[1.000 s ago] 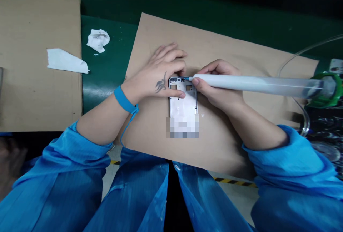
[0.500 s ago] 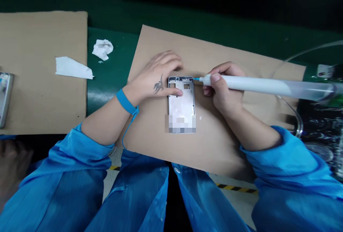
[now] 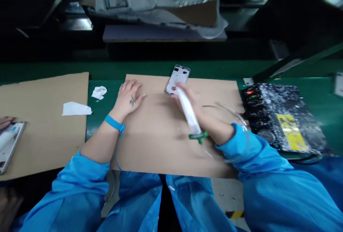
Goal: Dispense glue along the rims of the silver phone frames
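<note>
Head view: the step in hand looks like setting the phone frame (image 3: 178,77) aside, as it lies aslant across the far edge of the cardboard sheet (image 3: 152,135), its top end over the green desk (image 3: 211,68). The right hand (image 3: 193,98) is curled around a white dispensing syringe (image 3: 189,113), fingertips at the frame's near end; blur hides whether they grip it. The left hand (image 3: 129,96) rests palm down, fingers loosely spread, holding nothing visible. The next move seems to call for freeing the fingertips without dragging the syringe across the frame. Half a second ago the frame lay nearer the person under the left thumb, syringe tip at its upper corner; now that thumb is off and the syringe's rear end points toward the person.
</note>
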{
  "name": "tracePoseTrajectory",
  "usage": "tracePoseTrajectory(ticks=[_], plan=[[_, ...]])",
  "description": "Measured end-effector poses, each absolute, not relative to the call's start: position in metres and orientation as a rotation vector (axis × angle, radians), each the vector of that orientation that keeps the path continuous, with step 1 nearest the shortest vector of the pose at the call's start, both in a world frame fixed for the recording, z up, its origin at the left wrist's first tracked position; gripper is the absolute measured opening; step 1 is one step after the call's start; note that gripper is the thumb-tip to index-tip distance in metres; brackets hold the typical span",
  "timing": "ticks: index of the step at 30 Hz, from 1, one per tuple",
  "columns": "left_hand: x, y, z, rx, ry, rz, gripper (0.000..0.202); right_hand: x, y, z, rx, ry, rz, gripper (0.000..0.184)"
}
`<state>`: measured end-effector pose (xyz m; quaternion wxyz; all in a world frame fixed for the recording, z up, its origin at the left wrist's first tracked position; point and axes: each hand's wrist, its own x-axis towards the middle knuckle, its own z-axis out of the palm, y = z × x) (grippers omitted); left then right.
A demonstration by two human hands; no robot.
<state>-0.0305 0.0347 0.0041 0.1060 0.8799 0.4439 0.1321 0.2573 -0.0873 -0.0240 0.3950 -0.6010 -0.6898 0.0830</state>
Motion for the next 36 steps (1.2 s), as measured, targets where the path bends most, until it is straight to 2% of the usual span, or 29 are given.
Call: tracePoseTrajectory(ticks=[3, 5, 10, 17, 24, 30, 36], plan=[[-0.028, 0.034, 0.011, 2.597, 1.402, 0.170, 0.079, 0.239, -0.092, -0.020, -1.242, -2.121, 0.298, 0.043], [-0.026, 0.034, 0.015, 2.604, 1.440, 0.084, 0.082, 0.228, -0.091, -0.014, -1.168, -2.283, 0.357, 0.040], [-0.022, 0.031, 0.024, 2.637, 1.526, -0.010, 0.084, 0.222, -0.083, 0.003, -1.300, -2.260, 0.489, 0.045], [-0.016, 0.025, 0.034, 2.654, 1.650, -0.120, 0.083, 0.222, -0.080, 0.014, -1.427, -2.187, 0.479, 0.043], [-0.021, 0.011, 0.042, 2.654, 1.715, -0.192, 0.084, 0.255, -0.063, 0.025, -1.740, -1.944, 0.471, 0.061], [-0.034, -0.017, 0.048, 2.644, 1.736, -0.259, 0.087, 0.249, -0.066, 0.025, -1.739, -1.967, 0.548, 0.064], [-0.030, -0.076, 0.050, 2.719, 1.581, -0.307, 0.091, 0.240, -0.069, 0.025, -1.714, -2.030, 0.577, 0.059]])
